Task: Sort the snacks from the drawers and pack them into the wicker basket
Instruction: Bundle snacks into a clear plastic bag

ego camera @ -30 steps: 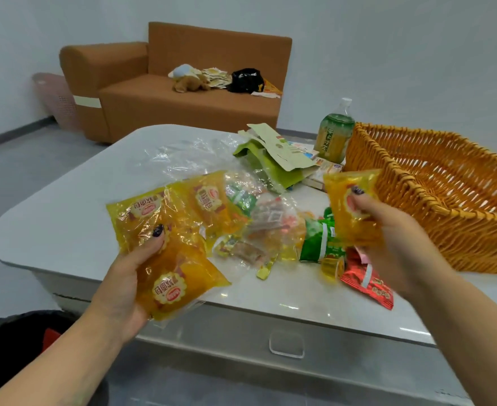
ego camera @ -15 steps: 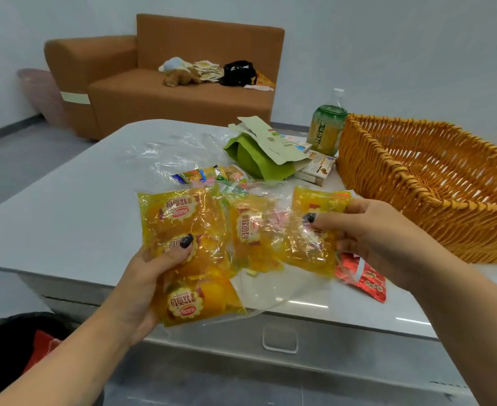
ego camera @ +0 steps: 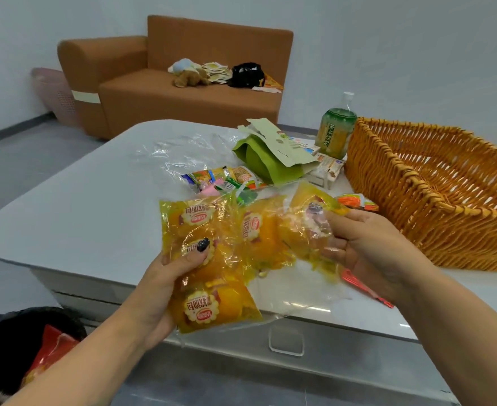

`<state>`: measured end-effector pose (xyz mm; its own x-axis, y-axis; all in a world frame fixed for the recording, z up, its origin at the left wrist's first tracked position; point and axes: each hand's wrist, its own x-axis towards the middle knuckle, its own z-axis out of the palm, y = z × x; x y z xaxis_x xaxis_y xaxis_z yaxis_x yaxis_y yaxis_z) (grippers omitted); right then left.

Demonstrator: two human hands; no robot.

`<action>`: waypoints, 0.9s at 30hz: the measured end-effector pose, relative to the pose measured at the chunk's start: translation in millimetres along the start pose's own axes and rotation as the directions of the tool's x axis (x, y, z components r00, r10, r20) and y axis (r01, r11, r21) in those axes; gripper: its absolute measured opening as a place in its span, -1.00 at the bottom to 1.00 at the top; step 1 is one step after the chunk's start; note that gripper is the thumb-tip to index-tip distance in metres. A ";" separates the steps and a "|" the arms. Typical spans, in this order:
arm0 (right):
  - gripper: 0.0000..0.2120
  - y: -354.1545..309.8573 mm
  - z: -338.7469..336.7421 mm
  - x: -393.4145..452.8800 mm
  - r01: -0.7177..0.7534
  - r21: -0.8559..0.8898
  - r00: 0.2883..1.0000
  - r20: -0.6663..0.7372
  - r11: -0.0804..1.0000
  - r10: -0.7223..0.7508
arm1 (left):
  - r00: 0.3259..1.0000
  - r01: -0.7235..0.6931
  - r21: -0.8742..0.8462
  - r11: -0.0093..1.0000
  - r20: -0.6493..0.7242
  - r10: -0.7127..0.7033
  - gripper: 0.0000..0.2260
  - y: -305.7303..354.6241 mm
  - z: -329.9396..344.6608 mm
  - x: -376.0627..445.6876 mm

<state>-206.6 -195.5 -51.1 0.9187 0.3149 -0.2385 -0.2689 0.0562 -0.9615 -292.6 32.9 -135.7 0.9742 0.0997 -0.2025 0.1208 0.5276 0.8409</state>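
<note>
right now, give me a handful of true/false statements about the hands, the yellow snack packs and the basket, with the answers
1. The left hand grips yellow snack packs. True.
2. The wicker basket is already filled with yellow packs. False: no packs show in the part of its inside that is in view.
3. The right hand pinches a yellow pack over the near edge of the table. True.
4. The green drink bottle lies on its side inside the basket. False: it stands upright on the table, just outside the basket's left wall.
5. A brown sofa stands beyond the table. True.
</note>
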 end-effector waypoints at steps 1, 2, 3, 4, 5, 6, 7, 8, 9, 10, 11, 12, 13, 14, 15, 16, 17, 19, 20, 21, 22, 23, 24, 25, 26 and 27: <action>-0.51 -4.0 -0.7 -1.0 -0.011 -0.018 1.000 0.026 1.000 0.012 | 1.000 0.009 -0.028 1.000 -0.004 -0.009 0.01 -1.3 -0.3 0.1; -0.55 -8.5 -2.0 -2.0 -0.032 -0.043 0.998 0.058 0.999 0.034 | 1.000 0.017 -0.052 0.998 -0.007 -0.017 -0.01 -1.9 -0.7 0.2; -0.60 -12.5 -3.2 -3.0 -0.058 -0.072 0.994 0.090 0.996 0.064 | 1.000 0.023 -0.072 0.997 -0.009 -0.024 -0.02 -2.3 -1.2 0.3; -0.64 -15.7 -4.5 -3.6 -0.085 -0.098 0.988 0.124 0.992 0.097 | 1.000 0.027 -0.086 0.996 -0.011 -0.028 -0.03 -2.3 -1.7 0.3; -0.66 -17.8 -5.2 -4.4 -0.115 -0.115 0.979 0.156 0.987 0.132 | 1.000 0.028 -0.091 0.995 -0.012 -0.029 -0.03 -2.4 -2.4 0.5; -0.66 -18.6 -5.5 -4.9 -0.142 -0.126 0.970 0.182 0.982 0.164 | 0.999 0.029 -0.089 0.996 -0.012 -0.030 -0.03 -2.5 -2.8 0.6; -0.65 -19.2 -5.1 -5.6 -0.167 -0.134 0.960 0.204 0.977 0.192 | 0.999 0.031 -0.082 0.996 -0.010 -0.032 -0.03 -2.5 -3.2 0.9; -0.63 -19.2 -5.1 -5.6 -0.189 -0.138 0.951 0.223 0.972 0.217 | 0.999 0.032 -0.070 0.997 -0.007 -0.032 -0.03 -2.5 -3.5 0.8; -0.61 -19.5 -4.6 -6.1 -0.211 -0.134 0.940 0.243 0.968 0.239 | 0.999 0.032 -0.056 0.998 -0.001 -0.032 -0.02 -2.6 -3.7 0.7; -0.57 -19.5 -4.2 -6.1 -0.234 -0.111 0.927 0.273 0.966 0.256 | 1.000 0.030 -0.040 0.999 0.006 -0.030 -0.02 -2.6 -3.6 0.5; -0.51 -18.5 -4.1 -5.7 -0.261 -0.069 0.910 0.314 0.963 0.270 | 1.000 0.025 -0.023 0.999 0.012 -0.025 -0.03 -2.8 -3.6 0.3; -0.45 -16.4 -4.3 -5.5 -0.290 -0.024 0.892 0.356 0.957 0.279 | 1.000 0.019 -0.007 1.000 0.015 -0.019 -0.03 -2.9 -3.4 0.0; -0.44 -14.2 -3.6 -5.7 -0.310 0.000 0.875 0.392 0.951 0.286 | 1.000 0.010 0.011 1.000 0.018 -0.011 -0.04 -2.8 -2.9 -0.2; -0.50 -11.2 -3.5 -5.0 -0.316 -0.007 0.866 0.406 0.949 0.291 | 1.000 0.003 0.028 1.000 0.024 -0.004 -0.05 -2.5 -2.2 -0.5; -0.57 -8.3 -3.4 -4.0 -0.315 -0.030 0.864 0.404 0.948 0.300 | 0.999 -0.003 0.044 0.999 0.033 0.002 -0.05 -2.3 -1.4 -1.0; -0.62 -6.0 -3.7 -3.2 -0.313 -0.065 0.870 0.381 0.947 0.314 | 0.999 -0.005 0.055 0.998 0.043 0.003 -0.05 -1.7 -0.8 -1.4; -0.63 -4.7 -4.4 -2.9 -0.313 -0.108 0.877 0.347 0.943 0.331 | 0.999 -0.004 0.061 0.998 0.049 0.001 -0.06 -1.2 -0.7 -1.6; -0.61 -4.3 -7.5 -1.8 -0.309 -0.190 0.884 0.305 0.932 0.355 | 0.999 0.000 0.073 0.997 0.054 -0.004 -0.08 -0.4 -1.6 -2.1; -0.59 -5.4 -8.4 -1.9 -0.301 -0.219 0.885 0.298 0.928 0.357 | 0.998 0.001 0.079 0.997 0.060 -0.006 -0.10 -0.2 -2.4 -2.2; -0.57 -6.6 -8.9 -2.3 -0.285 -0.241 0.890 0.294 0.928 0.350 | 0.998 0.001 0.083 0.997 0.067 -0.006 -0.13 0.1 -2.8 -2.2; -0.57 -8.0 -9.3 -2.8 -0.260 -0.256 0.900 0.285 0.931 0.329 | 0.997 -0.002 0.088 0.996 0.071 -0.004 -0.14 0.9 -2.8 -2.2; -0.63 -9.7 -8.7 -3.7 -0.231 -0.261 0.915 0.270 0.937 0.301 | 0.997 -0.008 0.098 0.995 0.072 0.001 -0.12 1.9 -2.5 -2.2; -0.75 -10.6 -8.6 -3.5 -0.199 -0.253 0.932 0.252 0.947 0.262 | 0.998 -0.019 0.111 0.994 0.069 0.011 -0.10 3.2 -2.3 -1.9; -0.84 -11.8 -7.4 -3.9 -0.169 -0.240 0.948 0.226 0.956 0.225 | 0.997 -0.035 0.126 0.991 0.067 0.027 -0.10 5.0 -2.1 -1.6; -0.83 -12.1 -7.1 -3.3 -0.145 -0.233 0.961 0.200 0.961 0.194 | 0.997 -0.055 0.143 0.988 0.069 0.045 -0.10 7.2 -1.8 -1.4; -0.81 -12.3 -6.8 -2.7 -0.130 -0.233 0.967 0.185 0.964 0.175 | 0.995 -0.073 0.159 0.985 0.072 0.062 -0.12 9.5 -1.8 -1.1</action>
<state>-203.7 -203.5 -39.5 0.7875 0.4898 -0.3741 -0.3116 -0.2073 -0.9273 -292.9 39.3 -128.4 0.9910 0.0715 -0.1134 0.0783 0.3777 0.9226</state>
